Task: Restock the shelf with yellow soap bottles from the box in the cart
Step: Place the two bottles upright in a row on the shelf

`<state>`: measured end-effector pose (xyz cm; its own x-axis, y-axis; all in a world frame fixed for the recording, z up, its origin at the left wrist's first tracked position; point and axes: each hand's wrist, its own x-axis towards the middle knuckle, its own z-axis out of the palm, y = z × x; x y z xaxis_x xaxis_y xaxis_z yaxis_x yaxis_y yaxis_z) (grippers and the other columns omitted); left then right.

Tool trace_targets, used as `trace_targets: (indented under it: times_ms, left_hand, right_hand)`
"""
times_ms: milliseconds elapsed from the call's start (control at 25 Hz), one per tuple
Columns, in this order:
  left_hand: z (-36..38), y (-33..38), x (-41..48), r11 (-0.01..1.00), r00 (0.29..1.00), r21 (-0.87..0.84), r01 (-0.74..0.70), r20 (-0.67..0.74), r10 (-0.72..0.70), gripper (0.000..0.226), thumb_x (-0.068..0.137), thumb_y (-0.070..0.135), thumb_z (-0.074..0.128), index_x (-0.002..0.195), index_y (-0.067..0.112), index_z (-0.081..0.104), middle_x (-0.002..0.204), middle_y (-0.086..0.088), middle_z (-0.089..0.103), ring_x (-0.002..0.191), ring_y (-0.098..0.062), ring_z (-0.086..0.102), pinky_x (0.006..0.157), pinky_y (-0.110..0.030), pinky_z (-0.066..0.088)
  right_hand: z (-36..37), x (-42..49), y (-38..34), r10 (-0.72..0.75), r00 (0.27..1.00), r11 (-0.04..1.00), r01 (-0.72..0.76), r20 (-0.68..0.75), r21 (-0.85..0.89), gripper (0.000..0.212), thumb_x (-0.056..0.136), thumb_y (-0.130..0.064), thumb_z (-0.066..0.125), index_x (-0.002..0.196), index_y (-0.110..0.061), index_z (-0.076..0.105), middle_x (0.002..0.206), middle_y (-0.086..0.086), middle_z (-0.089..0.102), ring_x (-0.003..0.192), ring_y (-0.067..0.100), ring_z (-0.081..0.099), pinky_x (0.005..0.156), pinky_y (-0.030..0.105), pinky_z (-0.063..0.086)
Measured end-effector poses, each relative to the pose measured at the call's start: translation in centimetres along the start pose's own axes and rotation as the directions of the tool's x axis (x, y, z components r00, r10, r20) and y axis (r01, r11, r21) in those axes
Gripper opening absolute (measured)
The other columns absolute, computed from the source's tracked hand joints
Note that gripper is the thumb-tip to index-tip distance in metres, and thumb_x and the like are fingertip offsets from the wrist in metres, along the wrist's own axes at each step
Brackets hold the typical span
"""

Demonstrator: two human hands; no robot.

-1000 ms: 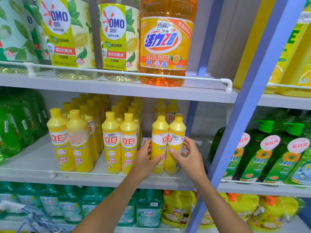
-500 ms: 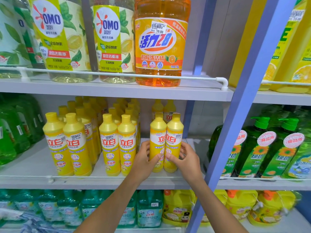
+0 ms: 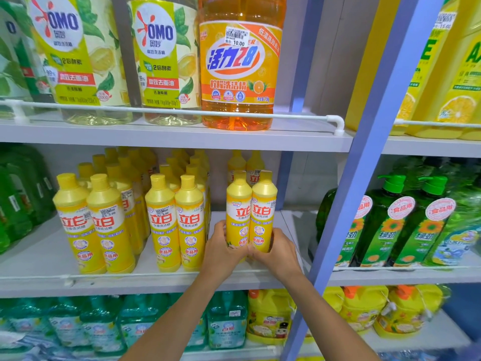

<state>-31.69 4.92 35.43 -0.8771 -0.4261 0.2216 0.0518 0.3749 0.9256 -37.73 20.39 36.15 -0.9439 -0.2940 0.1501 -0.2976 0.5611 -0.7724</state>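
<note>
At frame centre, the left hand (image 3: 223,252) and right hand (image 3: 276,252) each wrap curled fingers round an upright yellow plastic soap bottle (image 3: 238,217), (image 3: 262,214) on the grey middle shelf (image 3: 39,259).

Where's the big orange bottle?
In the head view, the big orange bottle stands on the upper shelf, right beside an OMO bottle, above the two rightmost yellow soap bottles.

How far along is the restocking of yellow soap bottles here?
Done: rows of yellow soap bottles stand on the middle shelf. In hand: the left hand and right hand each hold one bottle of a front pair. Left: cannot tell; the cart and box are out of view.
</note>
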Motion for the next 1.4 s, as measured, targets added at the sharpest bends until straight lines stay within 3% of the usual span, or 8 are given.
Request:
trace_targets:
  times_ms: [160,320,520,640,720,840,1080,1400]
  left_hand:
    - [0.2,-1.3,0.9,0.992,1.0,0.122,0.014,-0.019,-0.012,0.054,0.079,0.028,0.085,0.122,0.022,0.053,0.121,0.003,0.068,0.103,-0.012,0.067,0.088,-0.033,0.06]
    - [0.6,-1.3,2.3,0.984,0.999,0.175,0.031,-0.04,-0.025,0.053,0.079,0.028,0.084,0.125,0.021,0.058,0.119,0.0,0.068,0.105,-0.016,0.066,0.093,-0.038,0.058]
    - [1.9,-1.5,3.2,0.986,0.984,0.077,0.15,-0.107,-0.142,0.051,0.071,0.024,0.089,0.108,0.018,0.054,0.099,0.005,0.07,0.087,-0.009,0.067,0.074,-0.025,0.056]
    - [2.1,-2.1,4.7,0.983,0.983,0.095,0.155,-0.116,-0.143,0.048,0.072,0.026,0.09,0.105,0.018,0.056,0.101,0.002,0.072,0.088,-0.011,0.069,0.077,-0.031,0.06]
    - [2.2,-2.2,5.8,0.985,0.982,0.086,0.148,-0.134,-0.136,0.046,0.074,0.024,0.089,0.108,0.017,0.06,0.105,0.002,0.072,0.091,-0.013,0.069,0.079,-0.028,0.058]
    - [2.7,-2.1,7.2,0.986,0.976,0.073,0.147,-0.175,-0.132,0.044,0.076,0.023,0.087,0.112,0.018,0.063,0.107,0.001,0.071,0.094,-0.016,0.069,0.082,-0.029,0.058]
    - [3.4,-2.9,9.1,0.984,0.957,0.059,0.167,-0.248,-0.148,0.044,0.07,0.018,0.091,0.099,0.023,0.057,0.097,-0.002,0.071,0.088,-0.018,0.07,0.079,-0.033,0.06]
    - [4.1,-3.4,9.6,0.979,0.947,0.043,0.197,-0.267,-0.179,0.052,0.066,0.022,0.094,0.106,0.021,0.061,0.103,-0.002,0.073,0.091,-0.018,0.071,0.083,-0.037,0.062]
  right_hand:
    - [0.7,0.9,0.4,0.052,0.999,0.988,-0.052,-0.009,-0.146,0.066,0.067,-0.044,0.09,0.115,-0.017,0.053,0.113,0.001,0.067,0.099,0.02,0.064,0.079,0.03,0.054]
    - [0.6,2.3,0.4,0.083,0.997,0.991,-0.082,0.001,-0.104,0.064,0.069,-0.039,0.09,0.116,-0.014,0.054,0.114,0.004,0.069,0.095,0.02,0.065,0.079,0.032,0.055]
    - [1.4,3.6,0.1,0.12,0.992,0.993,-0.12,-0.045,0.0,0.064,0.066,-0.04,0.091,0.113,-0.014,0.056,0.11,0.004,0.071,0.098,0.025,0.067,0.072,0.028,0.047]
    - [2.1,4.9,0.5,0.14,0.986,0.99,-0.138,-0.094,0.031,0.062,0.061,-0.042,0.093,0.108,-0.017,0.06,0.106,0.003,0.072,0.095,0.025,0.068,0.076,0.032,0.054]
    - [2.5,5.9,0.7,0.151,0.982,0.988,-0.148,-0.114,0.038,0.062,0.058,-0.042,0.094,0.106,-0.02,0.061,0.104,0.002,0.072,0.093,0.023,0.068,0.08,0.035,0.057]
    - [3.0,7.3,0.6,0.18,0.976,0.983,-0.175,-0.125,0.049,0.062,0.058,-0.044,0.093,0.107,-0.024,0.059,0.104,0.0,0.069,0.093,0.021,0.067,0.08,0.035,0.057]
    - [3.4,8.7,1.4,0.143,0.983,0.989,-0.14,-0.114,0.036,0.059,0.068,-0.049,0.087,0.112,-0.021,0.058,0.108,0.001,0.065,0.1,0.023,0.063,0.082,0.033,0.052]
    - [3.6,10.2,1.6,0.135,0.981,0.99,-0.128,-0.143,0.053,0.056,0.066,-0.043,0.089,0.108,-0.02,0.061,0.105,0.003,0.068,0.094,0.024,0.065,0.082,0.038,0.056]
